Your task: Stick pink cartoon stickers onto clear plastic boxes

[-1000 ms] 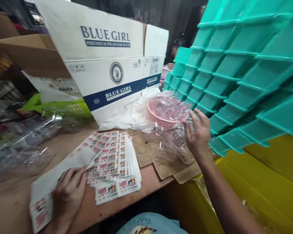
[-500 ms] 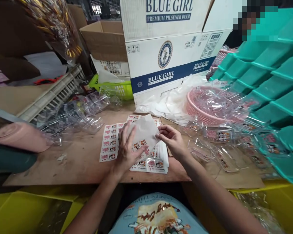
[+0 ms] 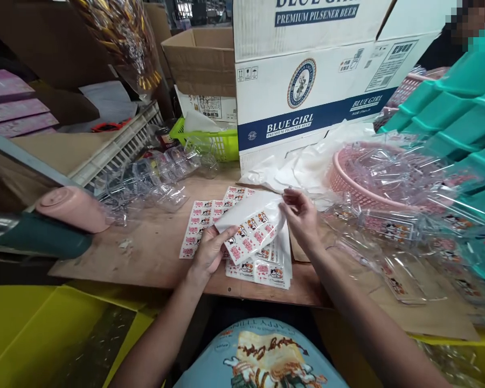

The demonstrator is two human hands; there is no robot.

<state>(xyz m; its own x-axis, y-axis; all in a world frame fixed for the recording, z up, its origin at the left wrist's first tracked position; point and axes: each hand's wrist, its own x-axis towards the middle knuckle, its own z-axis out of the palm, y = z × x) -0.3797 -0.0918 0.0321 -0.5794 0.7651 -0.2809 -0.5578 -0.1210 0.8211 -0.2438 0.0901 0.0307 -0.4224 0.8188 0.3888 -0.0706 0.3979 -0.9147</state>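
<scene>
A sticker sheet (image 3: 253,234) with cartoon cats and pink print is tilted between my hands, above other sheets. Part of it is blank white backing (image 3: 242,212). My left hand (image 3: 210,249) grips its lower left edge, thumb on top and fingers underneath. At the upper right corner, my right hand (image 3: 301,215) pinches the sheet's edge with thumb and fingers. Beneath lies a stack of printed sheets (image 3: 281,277), and another sticker sheet (image 3: 194,221) rests flat to the left.
To the right, a pink basket (image 3: 343,180) is heaped with clear plastic cases; more stickered cases (image 3: 400,275) lie before it. Teal bins (image 3: 448,113) are stacked beyond. A white beer carton (image 3: 327,113) stands behind, a pink cup (image 3: 70,209) lies at left.
My left hand has gone from lying over the sheet to gripping its left edge. The held sheet now shows more printed stickers. The view has shifted left.
</scene>
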